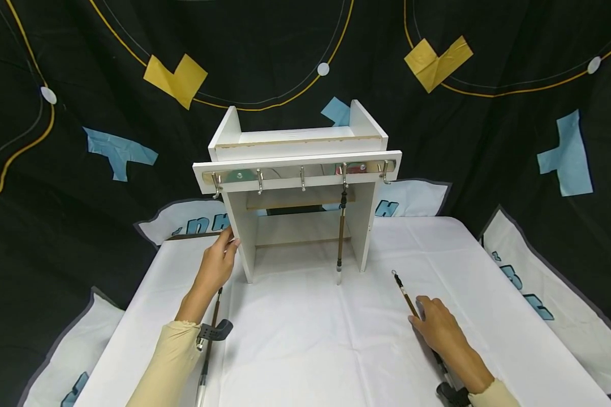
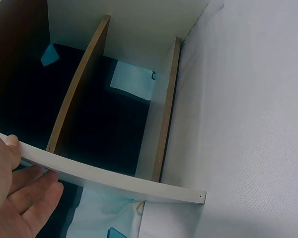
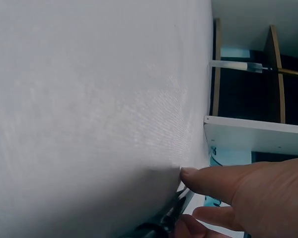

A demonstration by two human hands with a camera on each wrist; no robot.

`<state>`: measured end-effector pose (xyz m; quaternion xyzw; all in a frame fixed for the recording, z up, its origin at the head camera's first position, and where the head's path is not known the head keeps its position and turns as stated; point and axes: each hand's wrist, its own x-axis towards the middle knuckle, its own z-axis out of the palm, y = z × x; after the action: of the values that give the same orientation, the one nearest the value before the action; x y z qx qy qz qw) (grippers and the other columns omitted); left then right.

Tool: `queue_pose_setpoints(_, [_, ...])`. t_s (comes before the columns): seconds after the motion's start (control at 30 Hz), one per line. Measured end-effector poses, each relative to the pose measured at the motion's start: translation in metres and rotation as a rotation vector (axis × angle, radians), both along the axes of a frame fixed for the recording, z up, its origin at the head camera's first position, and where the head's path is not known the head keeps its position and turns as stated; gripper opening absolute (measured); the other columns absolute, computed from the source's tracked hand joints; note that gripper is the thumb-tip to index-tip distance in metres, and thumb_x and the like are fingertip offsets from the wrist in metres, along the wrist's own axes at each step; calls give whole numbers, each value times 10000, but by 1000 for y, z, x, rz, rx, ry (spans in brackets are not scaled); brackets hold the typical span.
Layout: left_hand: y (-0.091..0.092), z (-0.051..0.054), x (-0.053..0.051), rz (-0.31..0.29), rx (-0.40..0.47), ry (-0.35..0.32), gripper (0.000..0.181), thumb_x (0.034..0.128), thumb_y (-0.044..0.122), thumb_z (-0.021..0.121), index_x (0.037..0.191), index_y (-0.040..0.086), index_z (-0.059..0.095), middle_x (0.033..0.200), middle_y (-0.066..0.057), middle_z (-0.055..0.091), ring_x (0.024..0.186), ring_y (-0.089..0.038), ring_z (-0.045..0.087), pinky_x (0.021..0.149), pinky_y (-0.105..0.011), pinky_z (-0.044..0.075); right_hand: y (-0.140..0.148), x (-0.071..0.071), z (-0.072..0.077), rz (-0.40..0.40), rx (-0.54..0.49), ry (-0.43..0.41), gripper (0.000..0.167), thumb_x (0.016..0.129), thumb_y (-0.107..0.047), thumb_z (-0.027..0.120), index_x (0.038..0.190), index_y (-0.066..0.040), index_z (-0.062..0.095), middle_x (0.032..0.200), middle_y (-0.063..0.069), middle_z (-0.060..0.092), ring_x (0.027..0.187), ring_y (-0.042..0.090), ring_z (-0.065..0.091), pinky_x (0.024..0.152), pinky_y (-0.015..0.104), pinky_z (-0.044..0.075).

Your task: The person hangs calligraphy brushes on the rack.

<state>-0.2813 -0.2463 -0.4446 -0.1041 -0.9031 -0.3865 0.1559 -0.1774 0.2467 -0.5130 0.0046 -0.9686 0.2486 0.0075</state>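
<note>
A white shelf unit [image 1: 300, 148] stands on the table with a row of metal hooks along its front rail. My left hand [image 1: 216, 261] pinches the edge of its left side panel [image 2: 114, 176], thumb on one side and fingers on the other. Over a slim brown rod [image 1: 406, 295] with a ring at its tip, lying on the table, is my right hand [image 1: 440, 327]; thumb and fingers lie apart on either side of it. From one hook a similar rod [image 1: 341, 232] hangs by its end. Another rod [image 1: 214, 316] lies beside my left forearm.
The table [image 1: 305, 345] has a white cloth over it. Black fabric [image 1: 285, 51] hangs behind, with yellow and blue tape and a yellow cord. White lettered cloths [image 1: 524, 282] line the table's sides and back.
</note>
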Motion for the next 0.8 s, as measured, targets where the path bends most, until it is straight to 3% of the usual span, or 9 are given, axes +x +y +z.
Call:
queue_pose_setpoints(0.2, [-1, 0, 0, -5, -1, 7, 491, 1161, 229, 424, 1621, 69, 364, 1588, -244, 488, 1407, -462, 538, 1112, -610, 495, -2, 1, 0, 7, -10, 7, 496, 967, -101, 749, 1345, 169, 574, 966, 201, 614, 781, 250, 602, 635, 410, 546])
queue_pose_setpoints(0.8, [-1, -2, 0, 6, 0, 5, 515, 1161, 250, 427, 1641, 84, 343, 1574, -240, 508, 1389, -464, 553, 1098, -618, 506, -8, 4, -3, 2, -2, 19, 390, 994, -49, 701, 1320, 146, 615, 1034, 234, 615, 785, 247, 618, 629, 407, 570])
